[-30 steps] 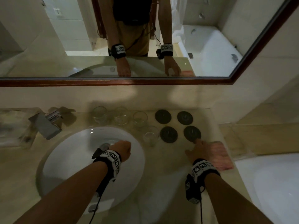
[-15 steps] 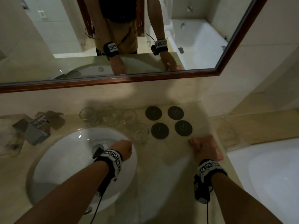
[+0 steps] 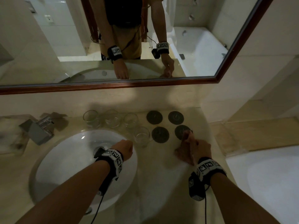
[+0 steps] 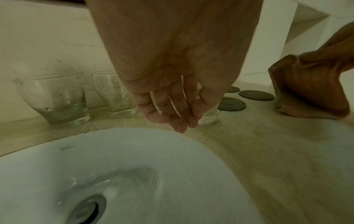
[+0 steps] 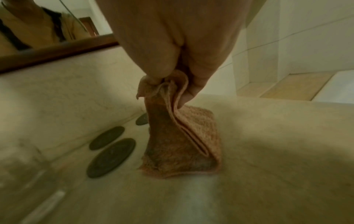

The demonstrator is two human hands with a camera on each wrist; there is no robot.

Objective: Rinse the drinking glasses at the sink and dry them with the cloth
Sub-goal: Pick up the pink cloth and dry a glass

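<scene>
Several clear drinking glasses stand on the counter behind the white sink (image 3: 64,159): three in a row (image 3: 112,118) and one nearer (image 3: 142,136). My left hand (image 3: 124,149) hangs over the sink's right rim just short of that nearer glass. In the left wrist view its fingers (image 4: 172,115) are relaxed and hold nothing, with glasses (image 4: 55,97) behind them. My right hand (image 3: 199,147) pinches the orange-brown cloth (image 3: 184,149). One end is lifted while the lower edge (image 5: 182,166) still touches the counter, and thumb and fingers (image 5: 172,84) clamp the folded top.
Several dark round coasters (image 3: 154,117) lie right of the glasses, close to the cloth. A chrome faucet (image 3: 38,131) stands left of the sink. A wood-framed mirror (image 3: 113,85) runs along the back wall. A white bathtub (image 3: 267,183) lies to the right of the counter.
My right hand moved from the near coaster onto the cloth, then pinched it and raised one end off the counter. My left hand stayed over the sink rim.
</scene>
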